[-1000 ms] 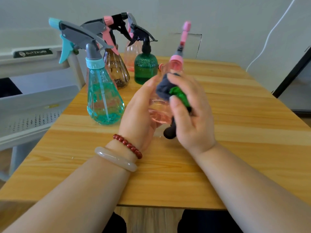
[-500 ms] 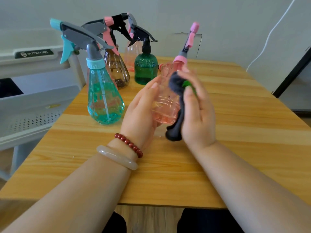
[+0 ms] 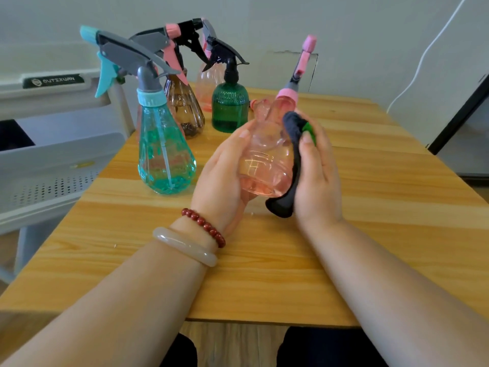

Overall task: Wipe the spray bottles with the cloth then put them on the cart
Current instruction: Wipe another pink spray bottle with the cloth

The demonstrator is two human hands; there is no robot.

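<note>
**While Held at Mid-Frame, Pressed on One Flank**

Cups the pink spray bottle (image 3: pixel 264 160) from the left with the left hand (image 3: pixel 222 178), fingers curled round its far side and seen only dimly through the clear plastic. Pins the dark cloth (image 3: pixel 292 165) against the bottle's right flank with the right hand (image 3: pixel 318 178), thumb on top, remaining fingers hidden behind cloth and bottle. Shows a green scrap at the thumb tip; cannot tell whether part of the cloth. Holds the bottle over the wooden table (image 3: pixel 370 213), centre of frame, tilted, pink nozzle pointing to the upper right and slightly blurred. Wears a red bead bracelet (image 3: pixel 203 227) and a pale bangle (image 3: pixel 185 246) on the left wrist.

Left of the hands, upright on the table: a teal bottle (image 3: pixel 166 154). Behind it, towards upper centre: a brown bottle (image 3: pixel 185 112), a green bottle (image 3: pixel 230 109), and a second pink bottle (image 3: pixel 209 86), mostly hidden by the others. At the left edge, cut off by the frame: the white cart (image 3: pixel 53 160), just beside the table.
</note>
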